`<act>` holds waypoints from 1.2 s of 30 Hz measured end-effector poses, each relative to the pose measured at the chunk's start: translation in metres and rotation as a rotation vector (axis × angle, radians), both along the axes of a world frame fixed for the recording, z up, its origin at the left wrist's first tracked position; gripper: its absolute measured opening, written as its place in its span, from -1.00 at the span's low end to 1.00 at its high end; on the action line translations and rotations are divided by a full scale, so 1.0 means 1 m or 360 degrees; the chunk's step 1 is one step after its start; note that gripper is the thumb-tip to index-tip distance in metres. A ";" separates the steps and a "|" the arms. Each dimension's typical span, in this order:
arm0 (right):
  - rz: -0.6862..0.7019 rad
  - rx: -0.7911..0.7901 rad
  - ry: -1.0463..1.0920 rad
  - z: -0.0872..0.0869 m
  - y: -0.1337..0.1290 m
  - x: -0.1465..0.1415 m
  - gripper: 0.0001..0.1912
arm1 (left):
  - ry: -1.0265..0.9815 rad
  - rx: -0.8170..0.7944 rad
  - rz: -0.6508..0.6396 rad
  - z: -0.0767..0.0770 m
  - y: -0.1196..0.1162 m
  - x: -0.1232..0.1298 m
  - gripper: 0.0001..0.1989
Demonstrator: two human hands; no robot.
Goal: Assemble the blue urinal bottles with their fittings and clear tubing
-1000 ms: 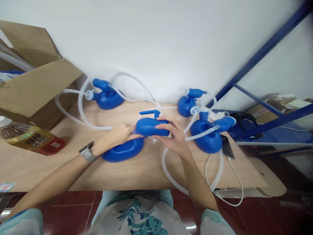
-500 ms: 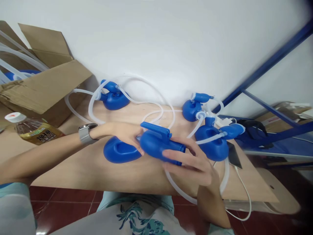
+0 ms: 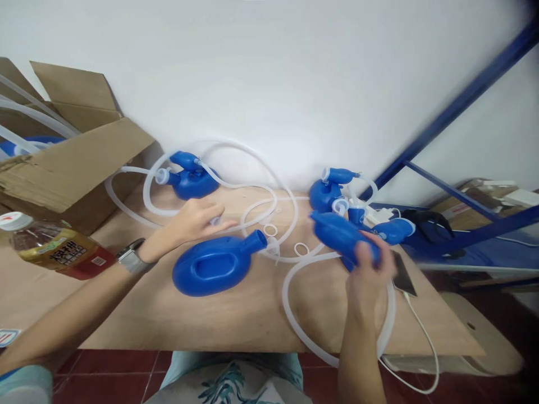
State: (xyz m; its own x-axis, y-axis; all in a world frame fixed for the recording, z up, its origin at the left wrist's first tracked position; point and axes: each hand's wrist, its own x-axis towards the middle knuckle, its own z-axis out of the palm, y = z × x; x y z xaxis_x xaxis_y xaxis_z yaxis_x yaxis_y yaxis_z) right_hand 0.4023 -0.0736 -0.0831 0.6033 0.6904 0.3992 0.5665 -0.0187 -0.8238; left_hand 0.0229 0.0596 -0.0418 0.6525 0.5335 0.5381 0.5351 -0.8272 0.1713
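My right hand [image 3: 371, 262] is closed around a blue urinal funnel [image 3: 340, 233], a hollow plastic piece, lifted over the right part of the table and blurred by motion. My left hand [image 3: 201, 219] pinches a small clear plastic fitting [image 3: 215, 220] between thumb and fingers. Just below it, a blue urinal bottle [image 3: 242, 268] lies on its side, its uncapped neck pointing right and a grip hole through its body. Right of that neck are a clear cap [image 3: 273, 245] and two white rings [image 3: 301, 249]. A translucent hose [image 3: 288, 297] loops across the table.
Assembled blue urinals with hoses stand at the back left [image 3: 194, 182] and back right [image 3: 324, 193]. A cardboard box [image 3: 80, 168] holding more hoses and a drink bottle [image 3: 63, 249] are at left. A phone [image 3: 403, 275] with a white cable lies near the table's right edge, beside blue rack bars [image 3: 446, 112].
My right hand has carried the blue funnel right and slightly up, away from my left hand. My left hand has moved left with the clear fitting, uncovering the bottle's neck and the rings.
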 end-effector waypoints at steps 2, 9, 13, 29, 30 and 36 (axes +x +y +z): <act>0.0197 -0.0288 -0.0002 -0.023 0.023 0.009 -0.32 | -0.0137 -0.0143 0.0068 -0.003 0.000 -0.003 -0.56; 0.0206 -0.1077 -0.0659 -0.078 0.075 0.011 -0.37 | 0.0206 -0.0434 0.0602 -0.041 -0.013 -0.062 -0.67; 0.0153 -0.1330 -0.1267 -0.086 0.076 -0.006 -0.35 | 0.0447 -0.0345 0.0720 -0.071 -0.028 -0.110 -0.76; 0.0611 -0.1914 -0.0948 -0.067 0.090 -0.066 -0.38 | -0.0369 -0.0743 0.1536 -0.133 -0.087 -0.161 -0.49; 0.0652 -0.1925 -0.0862 -0.064 0.093 -0.063 -0.46 | -0.0512 -0.0860 0.1509 -0.130 -0.084 -0.159 -0.51; 0.0512 -0.1065 -0.0649 -0.038 0.119 -0.050 -0.52 | -0.1438 -0.0963 0.1449 -0.086 -0.067 -0.132 -0.57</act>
